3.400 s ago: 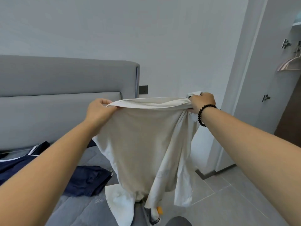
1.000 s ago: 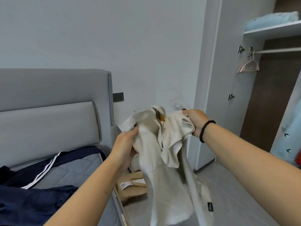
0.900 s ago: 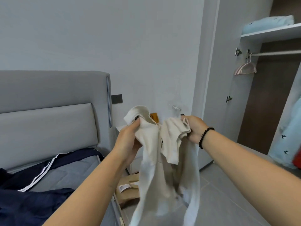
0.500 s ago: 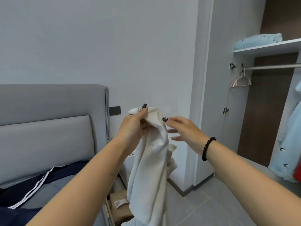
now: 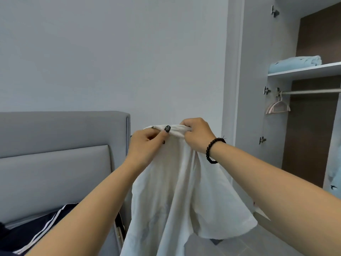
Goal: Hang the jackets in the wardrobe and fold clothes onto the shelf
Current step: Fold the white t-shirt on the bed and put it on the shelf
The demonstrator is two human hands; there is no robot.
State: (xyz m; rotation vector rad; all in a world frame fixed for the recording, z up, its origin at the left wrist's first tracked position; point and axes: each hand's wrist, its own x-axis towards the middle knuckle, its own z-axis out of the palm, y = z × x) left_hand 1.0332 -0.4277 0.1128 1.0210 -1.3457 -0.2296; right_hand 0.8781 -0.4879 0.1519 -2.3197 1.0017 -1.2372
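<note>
A cream-white jacket (image 5: 177, 196) hangs in front of me, held up by its top edge. My left hand (image 5: 145, 145) pinches that edge on the left and my right hand (image 5: 197, 135), with a black bead bracelet on the wrist, grips it close by on the right. The cloth drapes down past the bottom of the view. To the right stands the open wardrobe (image 5: 258, 89) with a rail (image 5: 313, 92), a pink hanger (image 5: 277, 107) on it and a white shelf (image 5: 304, 71) above.
A folded light-blue garment (image 5: 295, 63) lies on the shelf. Another light-blue garment (image 5: 334, 163) hangs at the right edge. The grey bed headboard (image 5: 60, 145) fills the left, with a navy striped garment (image 5: 36, 235) on the bed. Grey tiles (image 5: 239, 244) show below.
My right hand was open half a second ago and has closed on the jacket's top edge beside the left hand. The jacket now hangs spread wider. The view has tilted downward.
</note>
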